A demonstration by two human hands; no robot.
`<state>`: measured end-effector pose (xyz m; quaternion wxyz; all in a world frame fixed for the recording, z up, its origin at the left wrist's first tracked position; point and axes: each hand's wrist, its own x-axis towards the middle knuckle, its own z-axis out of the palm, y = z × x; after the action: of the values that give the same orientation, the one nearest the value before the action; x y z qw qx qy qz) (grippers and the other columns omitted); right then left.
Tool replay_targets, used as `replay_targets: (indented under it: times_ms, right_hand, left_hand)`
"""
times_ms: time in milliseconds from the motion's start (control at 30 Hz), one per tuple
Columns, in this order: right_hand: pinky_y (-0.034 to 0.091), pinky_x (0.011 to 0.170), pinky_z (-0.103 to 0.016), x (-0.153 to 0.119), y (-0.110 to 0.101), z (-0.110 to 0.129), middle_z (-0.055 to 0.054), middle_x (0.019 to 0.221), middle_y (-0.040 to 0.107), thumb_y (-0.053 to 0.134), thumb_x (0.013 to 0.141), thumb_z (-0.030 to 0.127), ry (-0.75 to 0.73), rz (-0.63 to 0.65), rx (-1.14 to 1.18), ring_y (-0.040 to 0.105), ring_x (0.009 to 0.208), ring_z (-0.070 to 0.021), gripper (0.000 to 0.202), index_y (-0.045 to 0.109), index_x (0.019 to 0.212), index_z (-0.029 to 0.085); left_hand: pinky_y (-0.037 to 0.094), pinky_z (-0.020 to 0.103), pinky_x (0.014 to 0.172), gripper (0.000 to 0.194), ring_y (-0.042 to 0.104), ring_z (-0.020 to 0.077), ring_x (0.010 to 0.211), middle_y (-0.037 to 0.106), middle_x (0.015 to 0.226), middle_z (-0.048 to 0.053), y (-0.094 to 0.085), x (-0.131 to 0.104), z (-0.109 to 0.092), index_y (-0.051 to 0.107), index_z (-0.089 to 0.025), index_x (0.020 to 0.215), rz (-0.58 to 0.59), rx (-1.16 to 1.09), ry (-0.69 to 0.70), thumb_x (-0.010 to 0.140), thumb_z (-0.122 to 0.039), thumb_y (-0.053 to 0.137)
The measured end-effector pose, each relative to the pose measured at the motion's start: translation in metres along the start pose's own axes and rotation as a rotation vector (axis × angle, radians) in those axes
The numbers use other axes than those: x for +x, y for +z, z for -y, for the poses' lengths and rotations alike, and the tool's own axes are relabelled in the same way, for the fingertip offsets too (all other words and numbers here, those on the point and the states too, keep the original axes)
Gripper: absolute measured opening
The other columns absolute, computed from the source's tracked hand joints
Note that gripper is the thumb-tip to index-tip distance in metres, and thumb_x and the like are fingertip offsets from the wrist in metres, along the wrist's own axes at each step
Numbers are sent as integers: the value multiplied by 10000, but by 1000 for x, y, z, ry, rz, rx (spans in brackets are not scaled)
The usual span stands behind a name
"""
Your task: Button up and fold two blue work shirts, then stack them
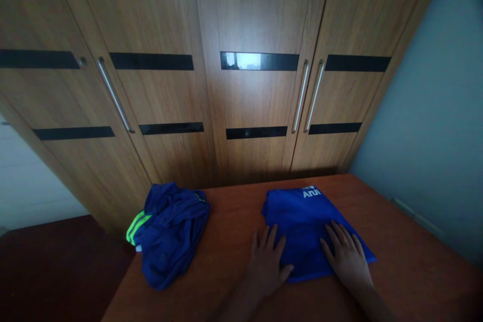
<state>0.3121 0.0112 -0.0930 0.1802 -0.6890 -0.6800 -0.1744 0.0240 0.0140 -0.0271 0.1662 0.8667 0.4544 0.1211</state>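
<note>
A folded blue garment (304,234) is lying on the counter (232,231); the left hand (267,261) and right hand (349,256) are resting at its side edges, fingers spread. A crumpled navy garment (173,231) is lying to the left.

Across the upper frame, the wardrobe (252,10) looks like smooth grained wood with a soft sheen; its dark strips (279,62) are glossy, mirroring light, and its handles (301,96) look like polished metal. At lower right, the folded garment (302,224) is smooth matt cloth; at lower left, the crumpled garment (171,231) is wrinkled matt cloth. The bench (230,221) looks like smooth, dull-finished wood.
</note>
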Motion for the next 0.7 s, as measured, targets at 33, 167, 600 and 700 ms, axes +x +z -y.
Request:
replay_targets:
  times_ms: [33,167,600,700]
  right_hand:
    - [234,1092,-543,4,4,-7,-151,1402,476,352,887,514,4,1,-9,385,1317,-324,597,515,1313,129]
    - [246,1087,-533,25,18,-37,-148,1408,470,310,894,499,10,28,-37,382,1317,-315,596,519,1308,125]
    - [265,1078,-517,45,29,-69,-132,1351,531,277,896,519,29,32,-15,384,1318,-303,584,535,1279,162]
    - [319,1058,-491,43,29,-72,-144,1287,576,287,900,523,42,-13,57,457,1258,-301,574,567,1224,140]
  left_hand:
    - [75,645,1115,717,125,332,1434,142,1579,84,3,8,-3,314,-291,1453,-8,4,4,853,-683,343]
    - [114,636,1111,714,139,332,1430,180,1570,109,11,43,-17,328,-260,1450,-46,23,33,870,-675,295]
    - [127,610,1120,651,199,343,1410,238,1550,126,21,72,-28,379,-234,1420,-99,4,26,889,-609,342]
    - [186,537,1137,613,246,325,1398,268,1540,115,9,58,-20,397,-234,1406,-63,-30,30,867,-520,464]
